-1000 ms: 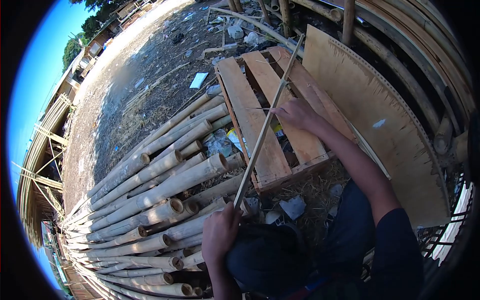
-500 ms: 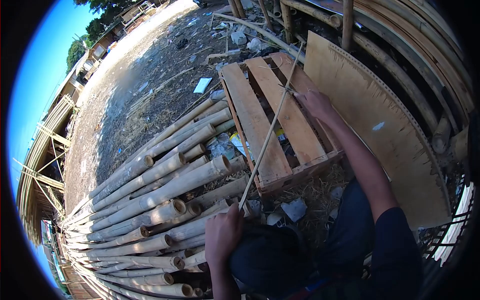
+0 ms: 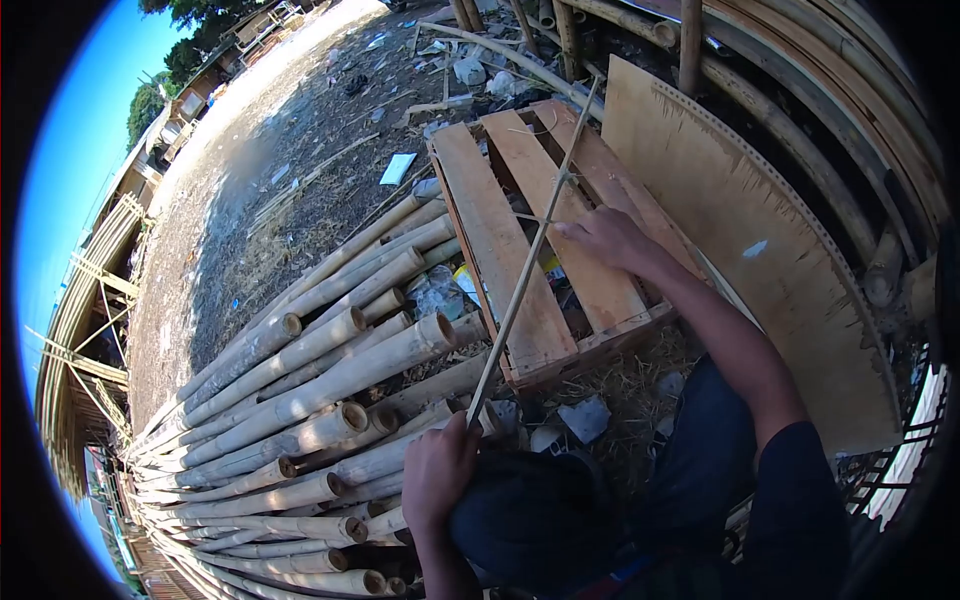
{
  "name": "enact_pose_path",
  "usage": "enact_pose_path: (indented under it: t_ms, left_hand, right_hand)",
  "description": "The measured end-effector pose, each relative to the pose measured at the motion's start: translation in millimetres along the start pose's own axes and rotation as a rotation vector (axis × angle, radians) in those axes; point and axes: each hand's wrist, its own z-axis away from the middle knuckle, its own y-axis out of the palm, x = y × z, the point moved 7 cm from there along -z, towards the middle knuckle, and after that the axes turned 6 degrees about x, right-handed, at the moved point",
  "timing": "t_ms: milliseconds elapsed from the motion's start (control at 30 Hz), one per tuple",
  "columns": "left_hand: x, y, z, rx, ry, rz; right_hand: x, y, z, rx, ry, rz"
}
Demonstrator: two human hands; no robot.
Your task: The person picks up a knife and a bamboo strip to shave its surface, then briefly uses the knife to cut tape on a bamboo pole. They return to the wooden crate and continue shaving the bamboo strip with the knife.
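A long thin bamboo strip (image 3: 520,275) runs slantwise over a slatted wooden crate (image 3: 515,300). Its near end is in my left hand (image 3: 440,472), closed in a fist by my knee. My right hand (image 3: 610,240) is closed above the crate's slats, beside the strip's middle. From its fingers a small knife (image 3: 533,217), narrow and partly hidden, lies across the strip; its handle is covered by the hand. A thin pale curl, like a shaving, lies near the crate's far end.
Cut bamboo poles (image 3: 340,375) are stacked at the left, open ends toward me. A curved plywood sheet (image 3: 740,240) leans at the right of the crate, before more poles. Broken stones (image 3: 585,418) lie below the crate, and litter is scattered on the dirt beyond.
My right hand has slid along the strip toward me, drawing the knife down from near its far end. My left hand still grips the near end, shifted slightly left.
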Motion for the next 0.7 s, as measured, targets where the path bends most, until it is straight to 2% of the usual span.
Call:
enact_pose_path:
  t_ms: [33,100,133,200,300,333,400,467,533,600,667,700]
  left_hand:
    - [2.6,1.3,0.1,0.004,-0.012,0.024]
    - [0.7,-0.2,0.1,0.009,-0.009,-0.011]
    - [-0.4,-0.8,2.4,0.011,-0.006,-0.043]
    - [-2.3,-1.4,4.9,0.001,0.0,-0.044]
    - [-0.9,-1.2,2.8,-0.044,-0.007,-0.023]
    - [1.5,-1.7,2.6,-0.066,-0.028,0.0]
    - [0.9,-1.6,-0.2,-0.036,-0.031,0.004]
    - [-0.8,-1.7,-1.3,-0.01,-0.036,0.005]
    - [-1.9,-2.7,1.2,-0.006,-0.05,0.04]
    - [-1.0,-1.2,3.9,-0.007,-0.045,0.034]
    - [3.2,-1.8,1.3,-0.018,-0.035,0.024]
    - [13.3,3.8,-0.7,0.048,-0.099,0.124]
  right_hand:
    - [2.9,6.5,-0.2,0.005,0.006,-0.007]
    - [17.1,17.2,-2.9,-0.017,-0.164,-0.058]
    - [1.9,18.9,-9.6,-0.012,-0.162,-0.064]
    - [-48.8,-10.7,-23.8,-0.158,0.14,0.071]
    - [-57.7,-14.1,-13.8,-0.109,0.226,0.079]
    - [-43.2,-17.8,-5.3,-0.109,0.236,0.075]
    - [8.0,-12.0,0.8,0.07,0.069,0.091]
    - [12.4,-9.8,-7.2,0.06,0.066,0.07]
    - [-4.6,-7.6,-16.7,0.054,0.062,0.045]
    - [-49.8,-25.4,-27.2,-0.107,0.263,0.062]
    - [-59.0,-19.0,-27.4,-0.083,0.249,0.062]
    - [-47.7,-11.1,-24.9,-0.017,0.204,0.012]
